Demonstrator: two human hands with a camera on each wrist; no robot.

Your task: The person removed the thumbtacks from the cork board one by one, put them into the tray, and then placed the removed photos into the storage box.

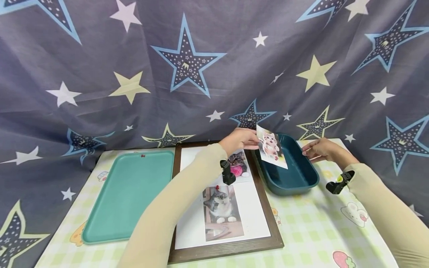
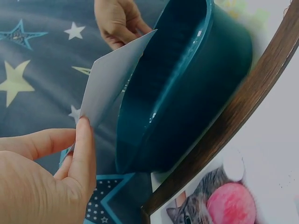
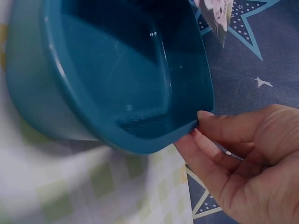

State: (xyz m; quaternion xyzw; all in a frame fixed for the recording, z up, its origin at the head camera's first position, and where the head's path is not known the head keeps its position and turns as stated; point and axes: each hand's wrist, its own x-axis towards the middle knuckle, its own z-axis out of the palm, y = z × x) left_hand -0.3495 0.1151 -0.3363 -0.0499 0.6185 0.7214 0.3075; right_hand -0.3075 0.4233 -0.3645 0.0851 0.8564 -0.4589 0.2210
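My left hand (image 1: 238, 141) pinches a cat photo (image 1: 270, 146) by its left edge, between thumb and fingers. The photo is upright and tilted above the dark teal basin (image 1: 295, 163); its white back (image 2: 108, 79) faces the left wrist view. At the basin's far right, my right hand (image 1: 322, 150) pinches the rim, thumb on top and fingers below in the right wrist view. Left of the basin lies a brown-framed white board (image 1: 254, 212). It bears a photo of a cat with a pink ball (image 1: 237, 165) and a grey-and-white cat photo (image 1: 222, 212) with a red pushpin (image 1: 217, 187) at its top.
A green tray (image 1: 130, 197) lies left of the board, with a small red piece (image 1: 143, 156) near its far edge. A checked cloth (image 1: 301, 230) covers the table. Behind hangs a grey curtain (image 1: 234, 67) with stars.
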